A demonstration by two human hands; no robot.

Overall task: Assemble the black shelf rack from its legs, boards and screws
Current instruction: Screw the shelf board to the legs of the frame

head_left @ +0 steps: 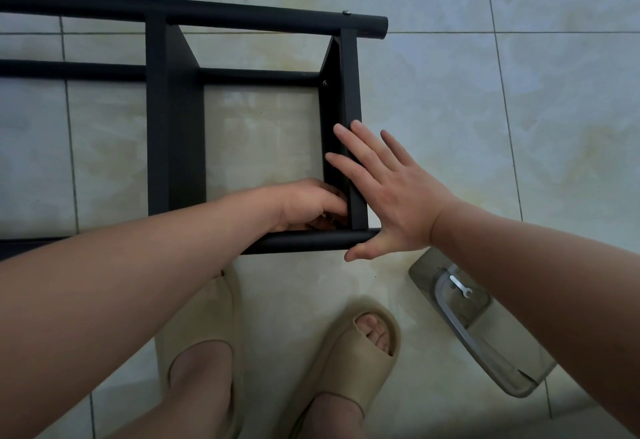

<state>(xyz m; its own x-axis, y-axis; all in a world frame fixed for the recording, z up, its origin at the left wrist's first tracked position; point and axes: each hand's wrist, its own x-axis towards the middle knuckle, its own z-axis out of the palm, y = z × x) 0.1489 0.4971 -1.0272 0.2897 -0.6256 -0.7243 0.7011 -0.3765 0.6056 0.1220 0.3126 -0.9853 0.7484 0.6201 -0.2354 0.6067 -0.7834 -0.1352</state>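
Beneath the spread right hand (391, 196), the board (350, 92) is braced; beside it the left hand (304, 203) curls at the leg (304, 241) joint, grip hidden; probably fastening them: keep both aligned

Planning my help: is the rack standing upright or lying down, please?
Lying down: the rack has its legs parallel to the tiled floor.

— Where does the view look from?
— From the person's head: one wide-angle view, tipped almost straight down onto the tiled floor (450, 127).
— How near?
— Close. The black shelf rack (173, 127) fills the upper left, the person's slippers (346, 345) sit at the bottom edge, and lines bow outward.
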